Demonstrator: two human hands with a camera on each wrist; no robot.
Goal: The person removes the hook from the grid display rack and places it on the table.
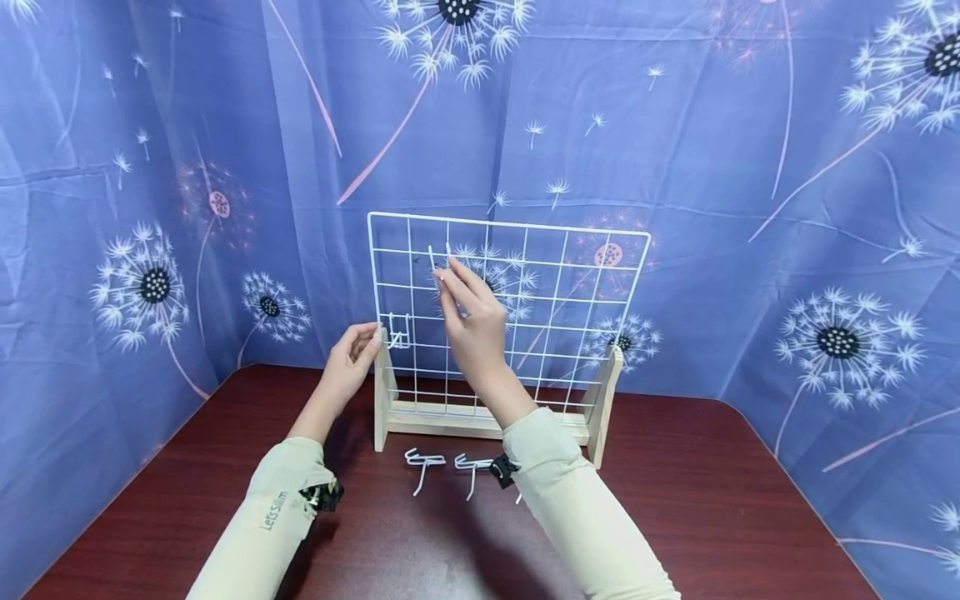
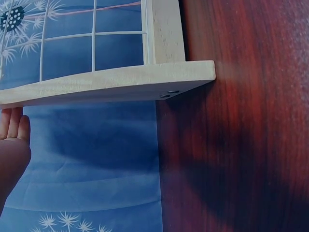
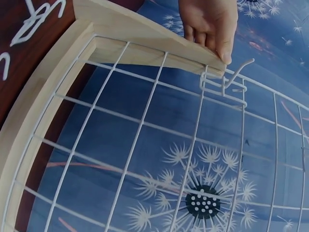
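Note:
A white wire grid panel (image 1: 543, 261) stands in a wooden stand (image 1: 450, 423) on the table. My left hand (image 1: 352, 357) grips the top of the stand's left upright, fingers behind it and thumb in front, as the right wrist view shows. One white hook (image 3: 223, 92) hangs on the grid right beside that thumb. In front of the grid's upper left part, my right hand (image 1: 477, 325) pinches another white wire hook (image 1: 432, 257), its two prongs pointing up past the fingertips. The rest of that hook is hidden by the fingers, and the right wrist view does not show this hand.
Two white hooks (image 1: 425, 460) (image 1: 472, 465) lie on the dark red table (image 1: 720, 500) before the stand, with part of a third (image 1: 518, 499) beside the right sleeve. A blue dandelion-print curtain (image 1: 675, 167) surrounds the table's back and sides.

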